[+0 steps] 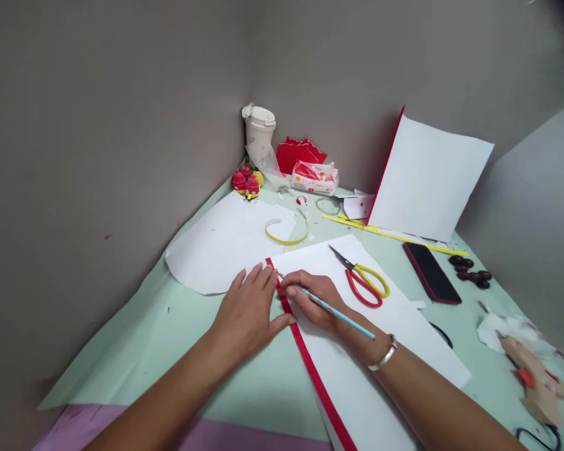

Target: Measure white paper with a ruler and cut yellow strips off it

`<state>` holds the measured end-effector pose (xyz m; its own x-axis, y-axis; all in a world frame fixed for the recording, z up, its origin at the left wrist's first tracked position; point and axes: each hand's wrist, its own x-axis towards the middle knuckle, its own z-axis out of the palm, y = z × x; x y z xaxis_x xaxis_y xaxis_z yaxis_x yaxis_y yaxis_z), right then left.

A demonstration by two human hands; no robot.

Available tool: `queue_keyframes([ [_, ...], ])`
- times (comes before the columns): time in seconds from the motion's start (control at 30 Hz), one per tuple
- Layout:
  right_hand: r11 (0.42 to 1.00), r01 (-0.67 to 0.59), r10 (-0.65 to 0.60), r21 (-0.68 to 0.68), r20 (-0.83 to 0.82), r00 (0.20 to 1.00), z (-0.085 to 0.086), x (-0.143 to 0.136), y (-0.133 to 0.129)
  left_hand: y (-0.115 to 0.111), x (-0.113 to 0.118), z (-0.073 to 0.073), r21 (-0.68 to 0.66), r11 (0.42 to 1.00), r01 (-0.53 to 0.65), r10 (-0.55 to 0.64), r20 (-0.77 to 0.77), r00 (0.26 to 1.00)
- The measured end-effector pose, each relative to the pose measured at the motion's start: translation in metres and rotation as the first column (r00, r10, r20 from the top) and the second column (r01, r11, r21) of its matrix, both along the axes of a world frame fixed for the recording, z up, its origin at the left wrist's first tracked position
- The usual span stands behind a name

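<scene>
- Left hand (251,304): flat, fingers extended; thumb and index finger rest at the red border (311,365).
- Right hand (317,297): closed around the blue pencil (338,315); pencil tip sits beside the left index fingertip.
- White paper (336,391): lies under the right hand and forearm; the red border forms its left edge.
- Scissors (355,268): rest on this paper, just beyond the right hand.
- Phone (431,272): lies right of the paper, apart from its edge.
- Desk (169,357): green surface shows between left forearm and left wall (89,156).
</scene>
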<state>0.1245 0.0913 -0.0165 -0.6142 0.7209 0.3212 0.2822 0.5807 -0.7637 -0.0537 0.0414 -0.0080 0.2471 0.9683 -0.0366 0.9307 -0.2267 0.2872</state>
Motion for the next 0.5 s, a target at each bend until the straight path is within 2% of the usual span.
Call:
queue_keyframes([
  [0.5, 0.992, 0.027, -0.030, -0.126, -0.021, 0.999, -0.0017, -0.0005, 0.0023, -0.0009, -0.0008, -0.0016, 0.019, 1.000, 0.000, 0.000, 0.012, 1.000],
])
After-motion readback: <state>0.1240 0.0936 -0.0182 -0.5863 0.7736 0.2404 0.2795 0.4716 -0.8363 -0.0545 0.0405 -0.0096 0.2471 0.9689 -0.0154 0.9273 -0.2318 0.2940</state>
